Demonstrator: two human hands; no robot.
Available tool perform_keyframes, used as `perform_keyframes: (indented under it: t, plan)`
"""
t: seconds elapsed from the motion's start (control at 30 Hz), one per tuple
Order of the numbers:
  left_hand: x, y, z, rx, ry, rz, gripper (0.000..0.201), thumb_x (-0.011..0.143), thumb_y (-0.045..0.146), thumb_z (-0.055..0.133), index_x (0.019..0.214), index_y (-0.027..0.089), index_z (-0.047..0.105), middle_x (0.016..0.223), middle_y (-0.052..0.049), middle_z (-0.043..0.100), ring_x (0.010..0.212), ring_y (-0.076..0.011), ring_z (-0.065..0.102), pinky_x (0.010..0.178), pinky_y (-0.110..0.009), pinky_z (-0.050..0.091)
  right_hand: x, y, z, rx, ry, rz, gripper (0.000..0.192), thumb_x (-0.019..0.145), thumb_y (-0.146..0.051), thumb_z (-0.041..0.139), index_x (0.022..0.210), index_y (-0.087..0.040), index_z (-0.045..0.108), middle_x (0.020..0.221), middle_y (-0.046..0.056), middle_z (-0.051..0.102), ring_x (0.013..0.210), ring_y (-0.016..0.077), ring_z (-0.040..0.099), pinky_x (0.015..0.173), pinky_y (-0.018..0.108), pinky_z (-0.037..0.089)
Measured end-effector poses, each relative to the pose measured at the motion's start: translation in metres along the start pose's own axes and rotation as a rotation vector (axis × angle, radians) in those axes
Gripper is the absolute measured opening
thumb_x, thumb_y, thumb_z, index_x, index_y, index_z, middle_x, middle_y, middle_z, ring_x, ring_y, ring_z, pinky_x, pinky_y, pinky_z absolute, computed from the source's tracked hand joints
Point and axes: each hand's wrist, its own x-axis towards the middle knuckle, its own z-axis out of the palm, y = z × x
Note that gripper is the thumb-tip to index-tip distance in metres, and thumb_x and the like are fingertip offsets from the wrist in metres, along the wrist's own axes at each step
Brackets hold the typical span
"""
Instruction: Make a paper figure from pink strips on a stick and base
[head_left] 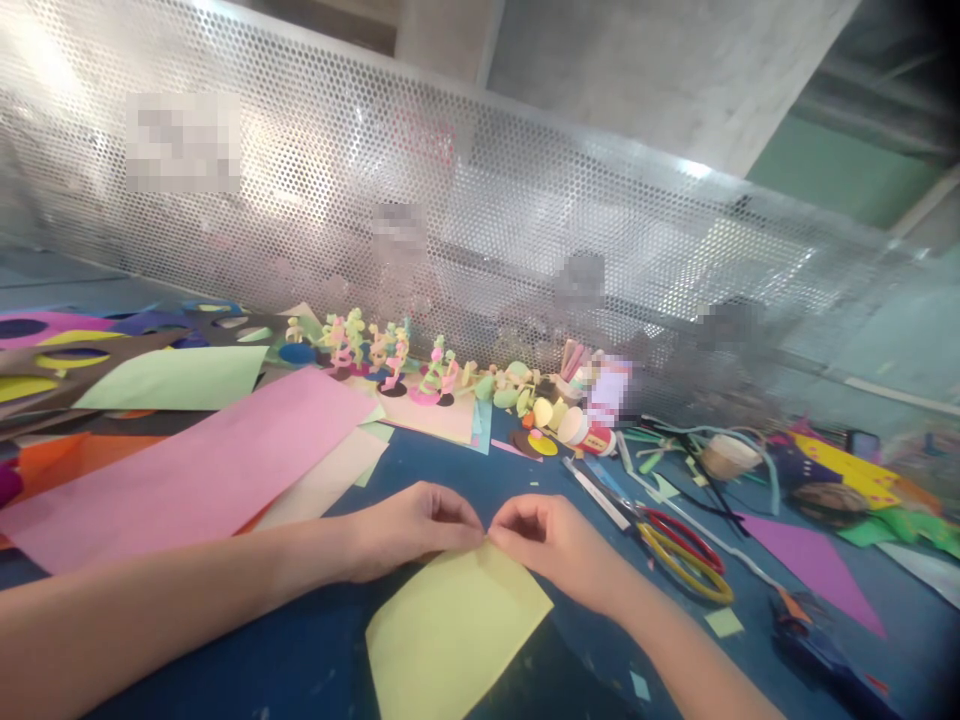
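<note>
Pinching the far corner of a pale yellow paper sheet (450,630), the fingers (469,520) of the left hand (409,530) and those of the right hand (547,540) meet tip to tip, closed narrow on the paper's edge. The sheet is thin, matte and roughly square, lying turned like a diamond on the blue tabletop (315,650) just under and behind the fingertips, toward the person. Both forearms rest low, bare, coming in from either side.

Just right of the right-hand fingers lie scissors (682,555) with red and yellow loop handles, their blades pointing away past a metal ruler (596,492). A small yellow scrap (724,622) sits beyond the handles, and a purple paper triangle (814,565) lies farther right. Left of the left-hand fingers, a long pink sheet (202,465) stretches away, overlapping a cream sheet (322,480), with a light green sheet (176,378) and orange paper (67,455) beyond it.

Well beyond the fingertips stands a row of small curled paper figures (390,362) in pink, green and yellow on round bases, near a glue bottle (589,432) lying on its side. Behind them rises a perforated metal screen (465,230), shiny and dotted with fine holes. Nothing lies between the fingers and the sheet.
</note>
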Motion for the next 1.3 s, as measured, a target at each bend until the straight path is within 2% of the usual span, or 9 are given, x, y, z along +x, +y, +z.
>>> perform_keyframes:
  t: [0.3,0.43,0.57,0.8,1.03,1.13,1.3]
  plan:
    - [0.0009,-0.0007,-0.0014,-0.025,-0.050,0.022,0.026,0.068,0.038,0.062,0.073,0.012,0.063,0.051,0.005,0.041,0.045,-0.0051,0.031,0.042,-0.018,0.020,-0.0002,0.0011,0.0013,0.021,0.000,0.008,0.013,0.075,-0.028,0.056,0.071,-0.016,0.059,0.066,-0.001,0.057,0.060,0.0107,0.050,0.054,0.020,0.038]
    - [0.0018,-0.0024,-0.0019,0.004,-0.031,0.014,0.026,0.067,0.037,0.064,0.076,0.013,0.064,0.055,0.004,0.046,0.048,-0.0058,0.035,0.044,-0.018,0.023,-0.0011,0.0028,-0.0001,-0.060,0.000,-0.013,0.023,0.080,-0.035,0.049,0.073,-0.017,0.061,0.066,0.000,0.057,0.060,0.0116,0.049,0.052,0.021,0.036]
    - [0.0016,-0.0025,-0.0021,0.030,-0.038,0.009,0.025,0.067,0.036,0.064,0.078,0.013,0.064,0.061,0.002,0.052,0.051,-0.0071,0.041,0.047,-0.018,0.027,-0.0013,0.0029,-0.0015,-0.068,-0.030,0.011,0.021,0.079,-0.034,0.051,0.072,-0.016,0.061,0.066,0.000,0.057,0.060,0.0111,0.049,0.052,0.020,0.035]
    - [0.0016,-0.0022,-0.0030,-0.002,-0.068,0.017,0.026,0.069,0.038,0.063,0.075,0.013,0.062,0.053,0.005,0.039,0.048,-0.0053,0.032,0.044,-0.017,0.021,-0.0018,0.0000,0.0001,-0.004,-0.051,0.044,0.019,0.077,-0.032,0.055,0.072,-0.014,0.058,0.064,-0.001,0.053,0.058,0.0095,0.046,0.052,0.019,0.034]
    - [0.0028,-0.0032,-0.0018,0.000,-0.020,-0.011,0.026,0.066,0.036,0.066,0.079,0.014,0.062,0.066,0.001,0.055,0.056,-0.0073,0.046,0.050,-0.016,0.032,-0.0009,0.0011,-0.0059,-0.066,-0.024,-0.004,0.041,0.086,-0.044,0.037,0.066,-0.015,0.057,0.057,-0.002,0.047,0.055,0.0096,0.042,0.050,0.021,0.031]
    - [0.0031,-0.0041,-0.0019,0.007,-0.014,-0.006,0.025,0.066,0.036,0.066,0.079,0.015,0.062,0.066,0.002,0.056,0.057,-0.0076,0.047,0.051,-0.017,0.034,0.0000,0.0032,-0.0077,-0.124,-0.066,0.004,0.036,0.083,-0.044,0.043,0.066,-0.015,0.057,0.055,-0.003,0.044,0.052,0.0088,0.038,0.047,0.021,0.028]
    - [0.0037,-0.0069,-0.0024,0.030,-0.014,0.016,0.024,0.066,0.035,0.065,0.079,0.014,0.063,0.068,0.000,0.058,0.060,-0.0100,0.050,0.055,-0.019,0.038,0.0019,0.0089,-0.0063,-0.090,-0.085,0.035,0.026,0.081,-0.038,0.050,0.074,-0.015,0.060,0.063,-0.001,0.052,0.057,0.0095,0.042,0.050,0.020,0.032]
